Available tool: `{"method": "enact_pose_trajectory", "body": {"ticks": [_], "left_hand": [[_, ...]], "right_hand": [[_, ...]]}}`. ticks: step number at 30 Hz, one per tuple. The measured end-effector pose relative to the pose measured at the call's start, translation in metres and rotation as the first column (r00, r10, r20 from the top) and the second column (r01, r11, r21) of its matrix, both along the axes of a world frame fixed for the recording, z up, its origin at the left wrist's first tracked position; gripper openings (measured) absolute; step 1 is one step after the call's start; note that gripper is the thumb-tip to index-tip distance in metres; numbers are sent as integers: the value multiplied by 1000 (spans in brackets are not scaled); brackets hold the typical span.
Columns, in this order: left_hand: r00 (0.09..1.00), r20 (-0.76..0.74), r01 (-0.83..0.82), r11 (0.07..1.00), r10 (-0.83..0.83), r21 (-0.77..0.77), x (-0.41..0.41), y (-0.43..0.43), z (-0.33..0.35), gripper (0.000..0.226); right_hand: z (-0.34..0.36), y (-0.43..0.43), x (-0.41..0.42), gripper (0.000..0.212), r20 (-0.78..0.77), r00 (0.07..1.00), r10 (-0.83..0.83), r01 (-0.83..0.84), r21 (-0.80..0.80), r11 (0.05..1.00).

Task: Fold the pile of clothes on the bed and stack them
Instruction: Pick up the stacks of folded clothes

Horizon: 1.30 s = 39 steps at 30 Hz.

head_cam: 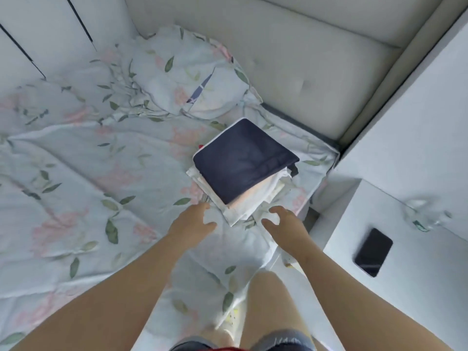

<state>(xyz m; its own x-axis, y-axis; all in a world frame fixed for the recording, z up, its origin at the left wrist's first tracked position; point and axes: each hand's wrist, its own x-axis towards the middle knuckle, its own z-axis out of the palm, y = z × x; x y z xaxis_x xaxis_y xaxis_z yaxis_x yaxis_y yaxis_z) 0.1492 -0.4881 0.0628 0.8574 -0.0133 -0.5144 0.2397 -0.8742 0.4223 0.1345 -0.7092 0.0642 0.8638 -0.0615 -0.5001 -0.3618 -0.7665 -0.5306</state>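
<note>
1. Stack of clothes (pixel 253 198) sits on the bed (pixel 76 173), toward its right edge and close to the head-end right corner.
2. Top layer is a navy garment (pixel 243 160), folded flat and square. White and pale layers stick out below it on the near and left sides, so the stack edges are not flush.
3. Left grip (pixel 192 221): fingers relaxed and slightly spread, holding nothing. Fingertips are at the stack's near-left corner; cannot tell if they touch.
4. Right grip (pixel 285 225): fingers loosely curved and spread, holding nothing. It is just beside the stack's near corner, over the sheet.
5. The stack's near corner points into the gap between the two grips.
6. Pillow (pixel 182 79) lies beyond the stack toward the padded headboard (pixel 316 59), near the stack's far-left corner but apart from it.
7. Open room: a wide run of wrinkled floral sheet left of the stack. On the right there is only a narrow strip of bed before the edge.
8. Table (pixel 417 274) stands just past the bed's right edge. A dark phone (pixel 373 252) lies flat near its bed-side edge, and a blurred clear object (pixel 425 214) sits farther back.
</note>
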Motion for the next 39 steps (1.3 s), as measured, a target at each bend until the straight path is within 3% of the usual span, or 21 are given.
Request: {"method": "enact_pose_trajectory", "body": {"ticks": [4,8,13,17,20,24,29,31,34,35,39], "left_hand": [[977,-13,-213,973,213,-85,52,-22,-14,47],[870,-128,-493,842,476,-219,102,-45,-47,55],[629,-220,-775,578,746,-256,152,-58,-94,77],[438,-158,-899,433,885,-69,171,-55,-145,101],[253,-322,-967,236,912,-92,172,-47,-179,108],[281,-596,-924,45,752,-379,166,-48,-202,107],[222,-639,-909,-81,737,-409,163,-56,-211,88],[215,-659,-907,-102,721,-408,163,-60,-208,73],[224,-701,-909,-114,677,-401,165,-59,-202,63],[233,-714,-907,-118,660,-405,166,-57,-201,63],[342,-690,-889,-18,637,-457,167,-45,-205,101]], "right_hand": [[-17,-22,90,42,18,999,47,-47,-34,998],[-36,-47,177,44,-12,994,107,-107,-71,992],[-70,-68,263,55,-26,989,147,-149,-156,977],[-115,-75,316,90,-123,959,254,-280,-305,910],[-154,-75,345,111,-235,940,246,-288,-165,943],[-200,-77,370,136,-377,893,246,-198,161,967],[-219,-81,377,127,-426,856,292,-198,252,947],[-218,-81,376,113,-410,860,305,-182,311,933],[-213,-82,376,66,-435,834,339,-153,408,900],[-211,-82,377,59,-447,824,347,-149,420,895],[-209,-79,376,55,-463,808,363,-133,456,880]]}}
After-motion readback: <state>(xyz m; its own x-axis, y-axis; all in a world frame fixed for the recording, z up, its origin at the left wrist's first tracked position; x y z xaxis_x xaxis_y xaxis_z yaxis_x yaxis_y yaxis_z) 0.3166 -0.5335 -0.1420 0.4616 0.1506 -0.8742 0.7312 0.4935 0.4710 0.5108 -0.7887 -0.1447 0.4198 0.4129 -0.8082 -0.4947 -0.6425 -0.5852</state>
